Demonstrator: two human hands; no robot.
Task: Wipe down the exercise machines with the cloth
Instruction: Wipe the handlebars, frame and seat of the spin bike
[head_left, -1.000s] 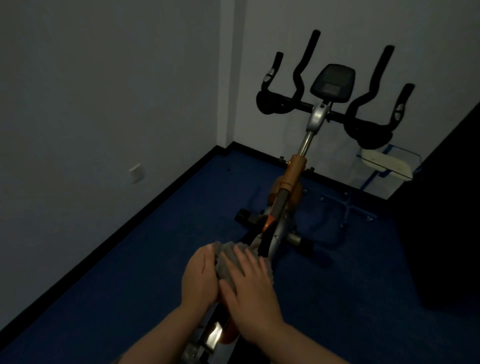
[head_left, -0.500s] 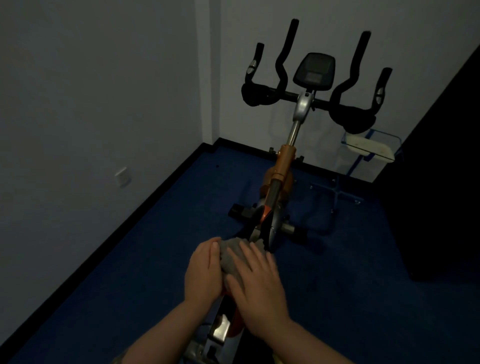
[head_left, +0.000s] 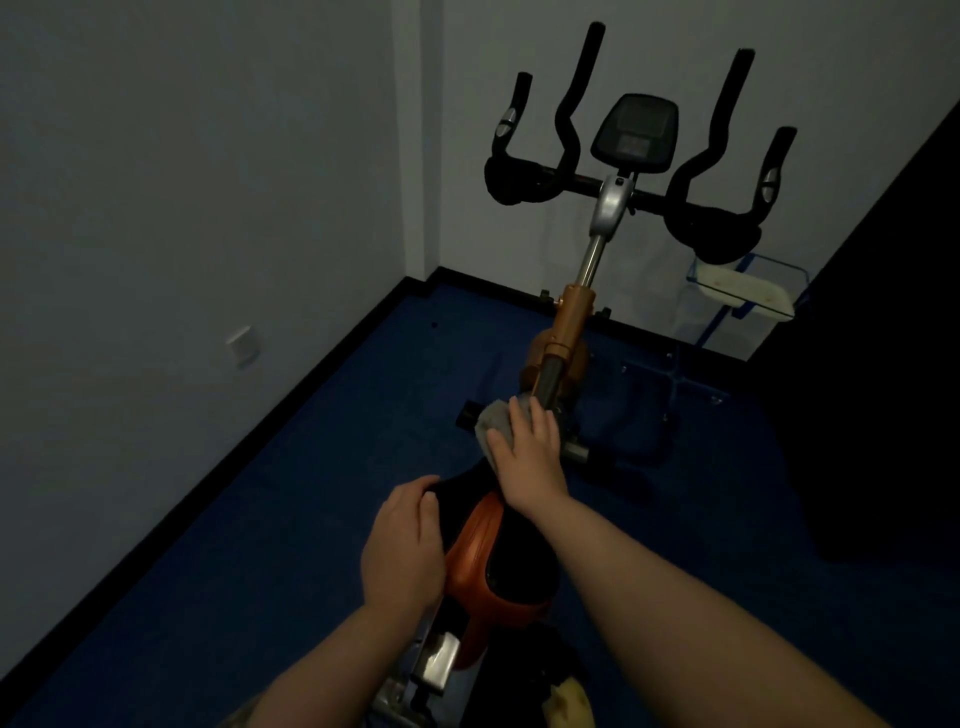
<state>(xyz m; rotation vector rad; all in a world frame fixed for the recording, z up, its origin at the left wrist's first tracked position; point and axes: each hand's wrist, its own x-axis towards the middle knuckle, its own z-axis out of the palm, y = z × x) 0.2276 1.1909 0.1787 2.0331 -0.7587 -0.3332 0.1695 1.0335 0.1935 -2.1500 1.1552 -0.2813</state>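
Now the left hand lies flat on the black-and-orange bike saddle, off the crumpled grey cloth; the right hand, fingers spread, wipes forward alone.

On the exercise bike, the right hand presses a grey cloth flat against the frame ahead of the orange-and-black saddle, while the left hand rests on the saddle's left side.

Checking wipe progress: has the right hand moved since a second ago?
Yes. The right hand has carried the cloth forward, past the saddle nose, toward the orange post.
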